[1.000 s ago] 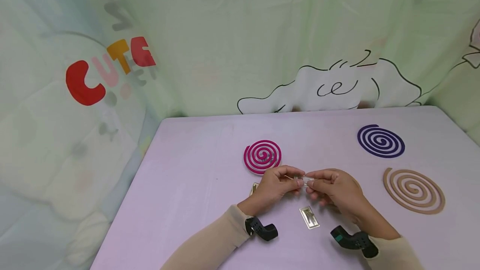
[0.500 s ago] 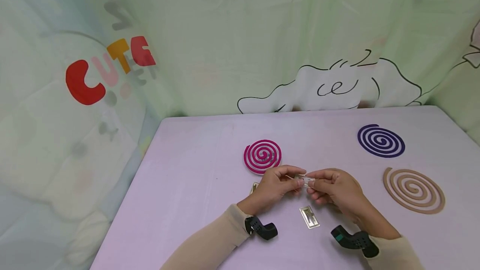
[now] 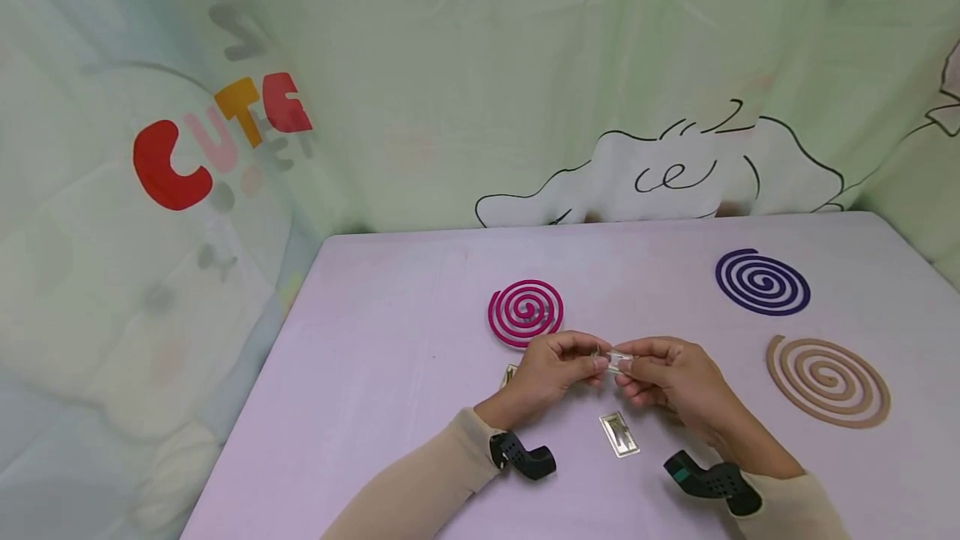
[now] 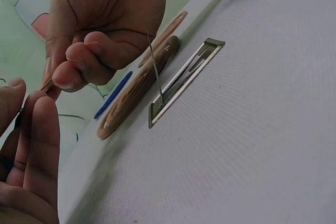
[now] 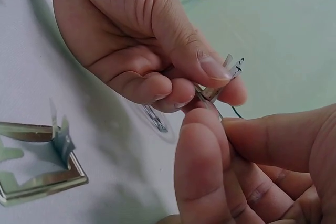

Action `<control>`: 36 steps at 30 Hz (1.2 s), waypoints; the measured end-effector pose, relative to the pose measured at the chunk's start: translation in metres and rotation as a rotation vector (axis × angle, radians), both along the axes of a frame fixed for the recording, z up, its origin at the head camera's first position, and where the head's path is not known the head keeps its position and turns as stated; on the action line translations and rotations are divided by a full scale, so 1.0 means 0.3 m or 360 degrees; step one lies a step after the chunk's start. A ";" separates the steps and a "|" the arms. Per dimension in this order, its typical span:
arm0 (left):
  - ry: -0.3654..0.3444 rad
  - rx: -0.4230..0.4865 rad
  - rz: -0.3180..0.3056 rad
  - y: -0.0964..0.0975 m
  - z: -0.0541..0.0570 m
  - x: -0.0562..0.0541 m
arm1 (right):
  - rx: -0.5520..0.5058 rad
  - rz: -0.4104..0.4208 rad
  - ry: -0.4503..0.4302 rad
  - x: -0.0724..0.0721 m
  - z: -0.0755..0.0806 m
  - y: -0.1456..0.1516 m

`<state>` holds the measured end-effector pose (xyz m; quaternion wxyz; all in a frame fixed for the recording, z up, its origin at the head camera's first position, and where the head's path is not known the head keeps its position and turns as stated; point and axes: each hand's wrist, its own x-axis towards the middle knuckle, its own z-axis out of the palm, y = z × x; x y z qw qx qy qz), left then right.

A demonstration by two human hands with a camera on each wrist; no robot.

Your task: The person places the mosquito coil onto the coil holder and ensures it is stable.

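Both hands meet over the table, pinching one small shiny metal mosquito coil stand (image 3: 619, 361) between thumbs and fingers. My left hand (image 3: 551, 372) holds its left end, and my right hand (image 3: 681, 377) its right end. In the right wrist view, bent metal tabs of the held stand (image 5: 234, 69) stick up beside a thumb; fingers cover most of it. Below the hands lies another rectangular metal stand (image 3: 619, 435), with a thin upright prong (image 4: 155, 69) showing in the left wrist view. A third metal stand (image 3: 509, 374) is partly hidden behind the left wrist.
A magenta mosquito coil (image 3: 527, 308) lies just beyond the left hand. To the right are a dark purple coil (image 3: 763, 282) farther back and a tan coil (image 3: 827, 379) nearer. A printed curtain (image 3: 450, 90) hangs behind the pale lilac table (image 3: 390, 340).
The held stand has shifted and turned slightly between the fingertips, with a little more of its metal showing. Both arms have stayed nearly still, and the coils and the other stands have not moved.
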<state>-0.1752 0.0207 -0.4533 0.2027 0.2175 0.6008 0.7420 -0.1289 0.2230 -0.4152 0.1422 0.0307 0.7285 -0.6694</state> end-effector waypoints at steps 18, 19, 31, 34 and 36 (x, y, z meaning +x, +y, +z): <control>-0.0031 -0.0011 -0.0031 -0.008 0.010 0.001 | -0.0031 0.0028 -0.0017 0.000 0.003 0.004; -0.0035 -0.0016 -0.0031 -0.008 0.008 0.000 | -0.0020 0.0027 -0.0018 0.001 0.003 0.005; -0.0161 -0.0073 0.0114 -0.004 -0.007 -0.006 | 0.0317 -0.0088 0.0062 0.005 0.014 0.056; -0.0175 -0.0087 0.0128 0.000 -0.009 -0.006 | 0.0437 -0.0159 0.0125 0.012 0.017 0.102; -0.0164 -0.0105 0.0144 0.003 -0.009 -0.004 | 0.0480 -0.0213 0.0193 0.016 0.015 0.138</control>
